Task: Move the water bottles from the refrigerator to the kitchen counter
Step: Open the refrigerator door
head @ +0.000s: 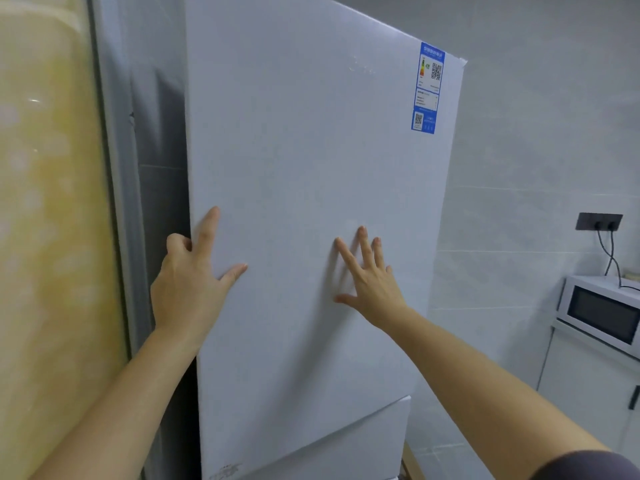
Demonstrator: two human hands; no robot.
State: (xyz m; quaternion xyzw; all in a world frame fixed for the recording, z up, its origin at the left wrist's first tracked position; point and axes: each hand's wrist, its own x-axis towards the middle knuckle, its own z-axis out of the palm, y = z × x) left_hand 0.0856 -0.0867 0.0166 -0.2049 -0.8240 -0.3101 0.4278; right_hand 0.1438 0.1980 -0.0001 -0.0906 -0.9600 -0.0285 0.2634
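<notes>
Now left hand [188,285] grips refrigerator door [311,188] edge; right hand [370,278] flat.

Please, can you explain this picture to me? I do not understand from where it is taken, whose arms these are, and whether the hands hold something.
It is one picture from a camera worn on a person's head, looking forward and down, so the two bare arms are the wearer's own. The big white panel is the refrigerator door, with a blue label near its top corner. The left hand curls its fingers around the door's left edge; the right hand lies flat and open on the door front. Neither holds any object. No water bottles are visible. At the right stands a microwave.
</notes>
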